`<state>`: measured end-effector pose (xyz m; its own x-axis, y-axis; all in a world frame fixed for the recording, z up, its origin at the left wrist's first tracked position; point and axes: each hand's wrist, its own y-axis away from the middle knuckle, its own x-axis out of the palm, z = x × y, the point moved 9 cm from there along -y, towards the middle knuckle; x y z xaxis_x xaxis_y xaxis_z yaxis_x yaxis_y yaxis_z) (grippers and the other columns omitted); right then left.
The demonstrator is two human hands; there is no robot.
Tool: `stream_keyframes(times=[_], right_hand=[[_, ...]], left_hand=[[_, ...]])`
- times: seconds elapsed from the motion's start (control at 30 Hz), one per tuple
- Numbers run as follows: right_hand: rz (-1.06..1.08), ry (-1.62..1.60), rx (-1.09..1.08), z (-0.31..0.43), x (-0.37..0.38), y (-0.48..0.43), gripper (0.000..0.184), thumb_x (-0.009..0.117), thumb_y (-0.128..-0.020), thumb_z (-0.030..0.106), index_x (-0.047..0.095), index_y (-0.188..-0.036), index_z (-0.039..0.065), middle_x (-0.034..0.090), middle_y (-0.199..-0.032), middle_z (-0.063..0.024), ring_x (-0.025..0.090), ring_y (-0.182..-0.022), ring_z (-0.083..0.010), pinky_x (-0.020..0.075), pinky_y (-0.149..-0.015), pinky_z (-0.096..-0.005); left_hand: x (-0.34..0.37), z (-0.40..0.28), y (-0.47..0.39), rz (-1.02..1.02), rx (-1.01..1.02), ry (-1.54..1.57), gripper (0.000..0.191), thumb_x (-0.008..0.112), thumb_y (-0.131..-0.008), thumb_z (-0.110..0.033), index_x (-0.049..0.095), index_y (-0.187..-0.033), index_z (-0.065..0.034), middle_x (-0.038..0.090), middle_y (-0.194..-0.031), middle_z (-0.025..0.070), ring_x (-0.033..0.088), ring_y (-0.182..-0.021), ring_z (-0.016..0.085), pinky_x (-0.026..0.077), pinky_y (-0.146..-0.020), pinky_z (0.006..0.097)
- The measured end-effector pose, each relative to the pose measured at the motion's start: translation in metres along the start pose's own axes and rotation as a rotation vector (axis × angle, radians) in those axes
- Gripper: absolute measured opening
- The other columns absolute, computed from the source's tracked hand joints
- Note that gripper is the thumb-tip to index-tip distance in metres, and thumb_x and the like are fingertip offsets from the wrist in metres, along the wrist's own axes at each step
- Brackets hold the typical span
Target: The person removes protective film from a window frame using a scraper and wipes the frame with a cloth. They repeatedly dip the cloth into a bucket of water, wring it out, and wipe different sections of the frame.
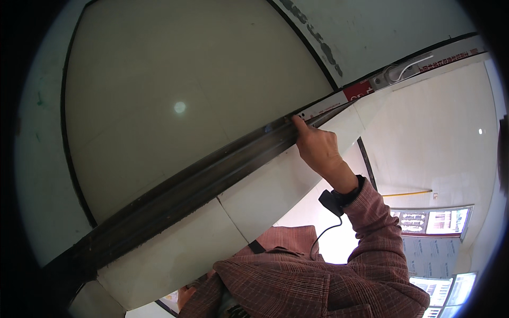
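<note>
My right hand (318, 149) reaches up from a plaid sleeve, its index fingertip at the lip of a long dark channel (191, 179), beside the near end of a strip with red and white printed film (326, 108). The other fingers are curled, and whether they grip anything is hidden. A black device (332, 202) with a thin cord sits at that wrist. Farther along the strip lies a grey fitting (391, 76) with a white cable. Part of my left hand (186, 296) shows low at the coat's edge, near something small and unclear.
A large beige panel (159, 99) with dark borders fills the upper left. Pale tiles (179, 246) form a ledge along the channel. At the right are a glossy pale surface (433, 139), a thin yellow rod (407, 193) and bright windows (447, 222).
</note>
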<state>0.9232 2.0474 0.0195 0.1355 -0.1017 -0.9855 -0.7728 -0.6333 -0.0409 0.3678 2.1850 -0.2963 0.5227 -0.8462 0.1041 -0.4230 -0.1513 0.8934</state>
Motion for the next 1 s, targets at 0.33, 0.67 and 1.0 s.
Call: stream_keyframes(times=[0.33,0.67,1.0], right_hand=[[-0.748,0.545,-0.268,0.021,-0.175,-0.006,0.033,0.066,-0.074,0.006,0.065,-0.106,0.013,0.060,-0.087,0.0010,0.054,-0.084,-0.0190,0.0378,-0.083,-0.0347],[-0.907,0.924,-0.344,0.020,-0.179,-0.044,0.021,0.072,-0.077,0.014,0.069,-0.095,0.024,0.058,-0.068,0.0101,0.056,-0.061,-0.0057,0.0360,-0.074,-0.0241],[-0.804,0.799,-0.452,0.017,-0.173,-0.038,0.026,0.074,-0.076,0.015,0.070,-0.100,0.023,0.059,-0.074,0.0085,0.056,-0.067,-0.0076,0.0344,-0.078,-0.0277]], left_hand=[[0.017,-0.009,-0.023,0.009,-0.035,-0.015,0.031,0.057,-0.066,-0.008,0.064,-0.092,0.0053,0.065,-0.078,0.0050,0.059,-0.071,0.013,0.046,-0.065,0.0266],[0.025,-0.013,-0.036,0.001,-0.069,-0.039,0.032,0.057,-0.066,-0.009,0.064,-0.093,0.0054,0.065,-0.079,0.0054,0.059,-0.072,0.013,0.047,-0.065,0.0270],[0.029,-0.014,-0.044,0.018,-0.042,-0.035,0.033,0.057,-0.066,-0.009,0.064,-0.094,0.0056,0.065,-0.079,0.0058,0.059,-0.072,0.014,0.047,-0.066,0.0274]])
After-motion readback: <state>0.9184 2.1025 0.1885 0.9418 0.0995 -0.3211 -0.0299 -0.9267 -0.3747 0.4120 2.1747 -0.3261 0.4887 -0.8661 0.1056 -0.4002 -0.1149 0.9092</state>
